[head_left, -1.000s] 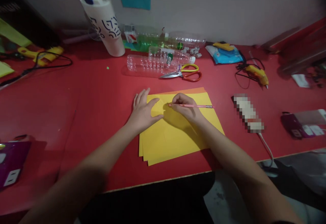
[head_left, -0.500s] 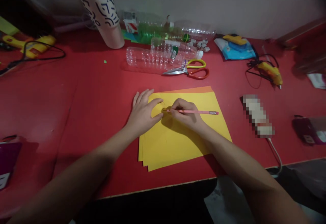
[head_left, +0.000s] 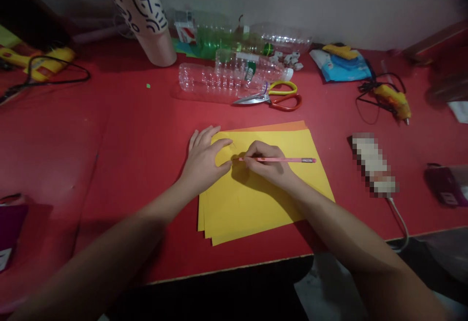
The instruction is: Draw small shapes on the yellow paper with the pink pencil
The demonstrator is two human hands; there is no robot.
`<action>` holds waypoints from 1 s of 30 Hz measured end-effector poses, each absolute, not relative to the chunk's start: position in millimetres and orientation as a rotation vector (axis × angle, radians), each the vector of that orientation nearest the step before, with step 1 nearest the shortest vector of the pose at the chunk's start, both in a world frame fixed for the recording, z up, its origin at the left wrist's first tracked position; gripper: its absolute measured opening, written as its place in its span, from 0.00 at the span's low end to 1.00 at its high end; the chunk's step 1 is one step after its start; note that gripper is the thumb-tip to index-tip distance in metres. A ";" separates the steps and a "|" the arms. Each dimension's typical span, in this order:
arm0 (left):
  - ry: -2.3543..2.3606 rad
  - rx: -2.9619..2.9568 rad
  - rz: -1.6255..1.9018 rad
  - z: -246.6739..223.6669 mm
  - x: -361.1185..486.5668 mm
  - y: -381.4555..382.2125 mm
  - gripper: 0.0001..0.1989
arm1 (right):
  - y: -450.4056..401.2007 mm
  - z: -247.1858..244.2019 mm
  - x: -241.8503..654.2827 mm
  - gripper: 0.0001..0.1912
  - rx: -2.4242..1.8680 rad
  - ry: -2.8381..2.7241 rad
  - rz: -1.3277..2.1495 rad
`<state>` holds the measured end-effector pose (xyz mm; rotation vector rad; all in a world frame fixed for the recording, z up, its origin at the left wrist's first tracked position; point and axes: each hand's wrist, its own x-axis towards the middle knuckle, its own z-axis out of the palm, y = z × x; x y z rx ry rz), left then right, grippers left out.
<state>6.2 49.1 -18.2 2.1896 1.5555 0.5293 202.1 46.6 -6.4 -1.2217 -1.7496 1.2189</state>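
Observation:
Several sheets of yellow paper (head_left: 263,204) lie stacked in front of me, with an orange sheet (head_left: 288,126) showing at the far edge. My left hand (head_left: 204,160) rests spread across the stack's left side, its thumb and forefinger apart. A pink pencil (head_left: 292,160) is pinched in my right hand (head_left: 268,162). Its tip is at the paper between the left thumb and forefinger, and its eraser end points right. Faint pencil lines show on the top sheet near the left forefinger. Shadow covers the paper under the right hand.
Beyond the paper lie scissors (head_left: 270,98) with yellow and red handles and clear plastic bottles (head_left: 219,81). A white tumbler (head_left: 146,24) stands at the back left. On the right are a yellow glue gun (head_left: 393,99), a blue packet (head_left: 340,67) and a blurred-out device (head_left: 373,162) with a cable.
The view has shifted slightly. Both hands keep nearly the same places on the paper, and the pencil stays in the right hand with little visible movement.

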 end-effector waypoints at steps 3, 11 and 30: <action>1.555 2.187 0.530 -18.5 5.6 49.0 0.19 | 46.9 -7.0 202.6 0.06 -1.212 -1.754 1.222; 1.558 2.176 0.539 -19.2 5.9 49.3 0.19 | 47.9 -6.9 201.6 0.06 -1.201 -1.760 1.241; 1.550 2.177 0.514 -15.2 6.2 49.2 0.19 | 48.0 -6.3 198.8 0.06 -1.264 -1.725 1.190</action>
